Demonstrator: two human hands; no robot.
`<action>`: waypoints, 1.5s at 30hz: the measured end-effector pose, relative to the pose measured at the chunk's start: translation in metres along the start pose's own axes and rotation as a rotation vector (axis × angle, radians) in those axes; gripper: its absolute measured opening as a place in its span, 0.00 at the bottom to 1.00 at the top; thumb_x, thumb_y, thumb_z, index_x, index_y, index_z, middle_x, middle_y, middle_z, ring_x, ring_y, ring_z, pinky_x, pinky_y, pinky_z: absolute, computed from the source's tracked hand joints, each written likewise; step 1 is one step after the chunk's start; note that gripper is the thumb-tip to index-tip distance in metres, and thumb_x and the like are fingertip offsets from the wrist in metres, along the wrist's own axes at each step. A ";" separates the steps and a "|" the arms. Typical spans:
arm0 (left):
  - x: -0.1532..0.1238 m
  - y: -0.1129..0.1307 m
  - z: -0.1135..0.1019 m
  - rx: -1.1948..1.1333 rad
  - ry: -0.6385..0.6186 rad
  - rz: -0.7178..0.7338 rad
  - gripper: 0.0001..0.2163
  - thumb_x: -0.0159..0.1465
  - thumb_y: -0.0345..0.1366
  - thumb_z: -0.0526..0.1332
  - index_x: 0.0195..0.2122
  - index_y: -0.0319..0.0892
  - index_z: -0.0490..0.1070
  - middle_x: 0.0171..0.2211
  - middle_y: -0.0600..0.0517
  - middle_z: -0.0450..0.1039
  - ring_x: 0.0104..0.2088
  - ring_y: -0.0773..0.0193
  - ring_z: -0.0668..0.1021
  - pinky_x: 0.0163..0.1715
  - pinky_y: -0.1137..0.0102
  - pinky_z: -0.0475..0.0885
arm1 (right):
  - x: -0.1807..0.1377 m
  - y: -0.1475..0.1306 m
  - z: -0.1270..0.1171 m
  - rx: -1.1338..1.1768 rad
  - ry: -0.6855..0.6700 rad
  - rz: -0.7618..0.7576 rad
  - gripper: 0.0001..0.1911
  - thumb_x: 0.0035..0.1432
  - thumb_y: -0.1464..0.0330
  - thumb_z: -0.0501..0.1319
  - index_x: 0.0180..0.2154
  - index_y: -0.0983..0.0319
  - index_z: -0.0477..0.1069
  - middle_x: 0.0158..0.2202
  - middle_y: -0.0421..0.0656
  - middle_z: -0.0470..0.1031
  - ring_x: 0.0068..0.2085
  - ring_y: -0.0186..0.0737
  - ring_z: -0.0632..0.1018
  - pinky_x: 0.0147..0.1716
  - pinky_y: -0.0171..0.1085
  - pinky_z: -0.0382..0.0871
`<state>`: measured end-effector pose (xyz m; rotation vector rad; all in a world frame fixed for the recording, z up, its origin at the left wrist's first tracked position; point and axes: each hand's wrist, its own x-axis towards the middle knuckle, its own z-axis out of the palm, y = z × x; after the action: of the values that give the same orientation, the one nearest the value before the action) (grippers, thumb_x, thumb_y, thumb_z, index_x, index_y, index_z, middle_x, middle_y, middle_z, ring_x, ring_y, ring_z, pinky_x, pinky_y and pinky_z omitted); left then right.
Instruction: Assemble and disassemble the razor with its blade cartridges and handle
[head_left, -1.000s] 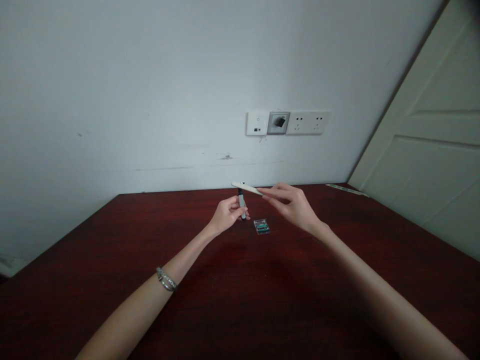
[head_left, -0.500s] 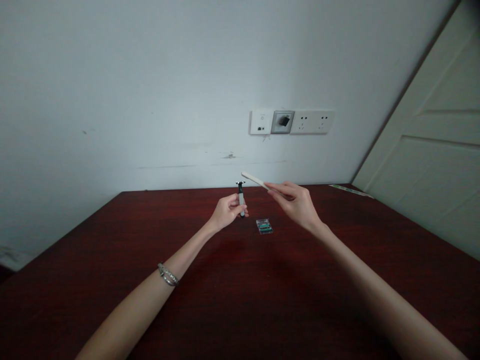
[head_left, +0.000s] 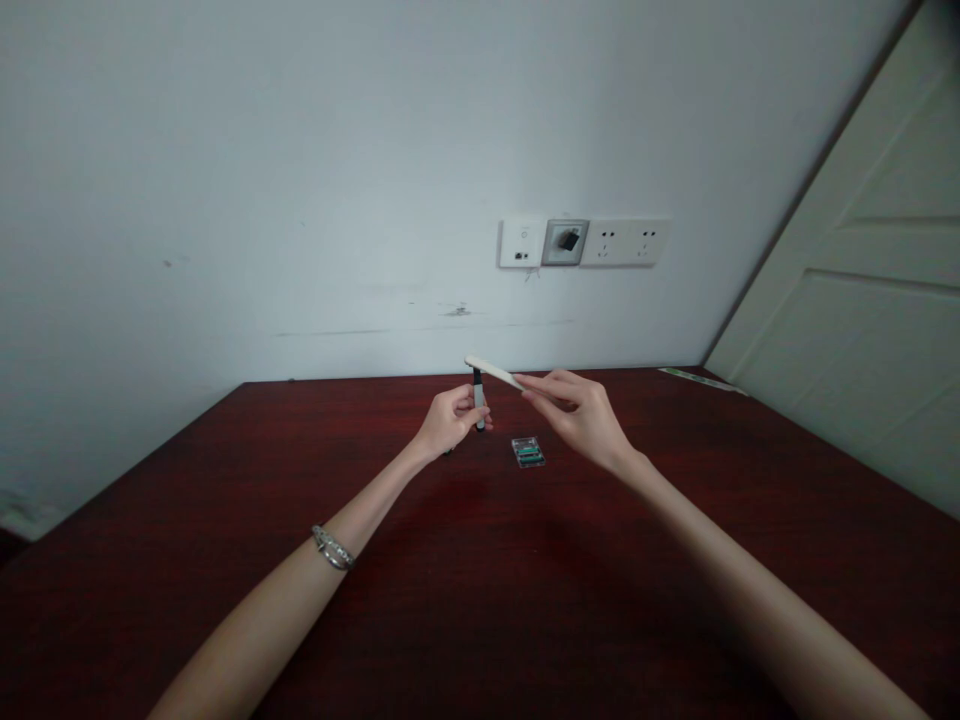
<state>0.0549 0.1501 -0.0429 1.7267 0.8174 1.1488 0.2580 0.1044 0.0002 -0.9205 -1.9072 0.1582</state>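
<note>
My left hand (head_left: 448, 420) is closed around the grey and black handle of a razor (head_left: 479, 402), held upright over the table. My right hand (head_left: 581, 410) pinches a slim white stick, perhaps a toothbrush (head_left: 493, 372), tilted so that its far end lies over the razor's head. That end hides most of the head; whether the two touch I cannot tell. On the table below, between the hands, lies a small clear plastic case (head_left: 529, 453) with green parts inside. A small dark thing (head_left: 448, 452) shows just under my left wrist.
The dark red wooden table (head_left: 480, 600) runs back to a white wall with a row of sockets (head_left: 585, 243). A flat, pale patterned strip (head_left: 701, 380) lies at the far right edge, near a white panelled door (head_left: 862, 300).
The white stick has moved left and slightly down, so its tip now covers the razor's head. My right hand moved left with it; my left hand shifted slightly left.
</note>
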 end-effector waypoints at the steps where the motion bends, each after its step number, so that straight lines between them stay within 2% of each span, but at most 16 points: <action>1: 0.000 -0.001 0.000 -0.007 0.001 0.003 0.06 0.55 0.33 0.61 0.29 0.37 0.64 0.25 0.50 0.73 0.26 0.65 0.77 0.28 0.70 0.72 | -0.001 -0.001 0.001 0.005 -0.016 -0.008 0.15 0.58 0.66 0.56 0.47 0.58 0.73 0.30 0.44 0.73 0.29 0.36 0.70 0.29 0.37 0.64; 10: 0.000 -0.001 -0.002 0.001 0.001 0.022 0.07 0.56 0.34 0.61 0.29 0.36 0.64 0.24 0.50 0.73 0.25 0.64 0.77 0.28 0.69 0.72 | -0.002 0.005 0.000 -0.030 0.046 -0.005 0.16 0.58 0.67 0.55 0.47 0.58 0.73 0.30 0.43 0.72 0.29 0.36 0.71 0.31 0.37 0.64; 18: 0.002 -0.004 -0.003 0.014 0.002 0.017 0.06 0.56 0.33 0.61 0.29 0.37 0.64 0.24 0.50 0.73 0.25 0.64 0.77 0.28 0.69 0.72 | -0.003 0.006 0.003 -0.030 0.027 -0.045 0.16 0.58 0.67 0.56 0.47 0.58 0.73 0.30 0.43 0.72 0.29 0.35 0.71 0.31 0.36 0.65; 23: 0.002 -0.006 -0.003 0.026 0.010 0.035 0.06 0.56 0.34 0.61 0.29 0.37 0.64 0.24 0.50 0.73 0.26 0.64 0.78 0.28 0.70 0.72 | -0.003 0.010 0.001 -0.050 0.087 -0.022 0.16 0.58 0.68 0.55 0.47 0.59 0.73 0.29 0.43 0.72 0.29 0.35 0.71 0.32 0.36 0.65; 30: 0.002 -0.006 -0.004 0.025 -0.005 0.034 0.06 0.56 0.33 0.61 0.29 0.37 0.64 0.24 0.50 0.73 0.26 0.64 0.78 0.28 0.70 0.72 | -0.006 0.006 0.008 -0.030 0.030 -0.053 0.16 0.58 0.67 0.56 0.48 0.59 0.73 0.30 0.44 0.72 0.28 0.35 0.71 0.29 0.36 0.65; 35: 0.002 -0.006 -0.005 0.026 0.006 0.024 0.07 0.56 0.34 0.61 0.30 0.36 0.64 0.24 0.50 0.73 0.25 0.64 0.78 0.27 0.70 0.72 | -0.006 0.009 0.008 -0.049 0.094 -0.034 0.16 0.59 0.68 0.55 0.48 0.59 0.73 0.30 0.43 0.71 0.28 0.34 0.70 0.30 0.35 0.65; 41: 0.001 -0.007 -0.005 0.015 0.004 0.016 0.07 0.56 0.34 0.61 0.29 0.37 0.64 0.24 0.50 0.73 0.25 0.63 0.78 0.27 0.70 0.72 | -0.008 0.008 0.010 -0.052 0.050 -0.043 0.16 0.59 0.68 0.56 0.48 0.59 0.72 0.30 0.43 0.72 0.29 0.35 0.71 0.30 0.35 0.65; 45: 0.002 -0.007 -0.004 0.021 0.000 0.026 0.07 0.56 0.34 0.61 0.29 0.37 0.64 0.24 0.50 0.73 0.25 0.64 0.78 0.28 0.70 0.72 | -0.007 0.010 0.007 -0.061 0.071 -0.028 0.16 0.58 0.68 0.56 0.48 0.58 0.73 0.30 0.43 0.72 0.28 0.35 0.71 0.30 0.35 0.65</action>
<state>0.0511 0.1554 -0.0475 1.7593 0.8112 1.1611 0.2589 0.1088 -0.0127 -0.9276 -1.8665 0.0500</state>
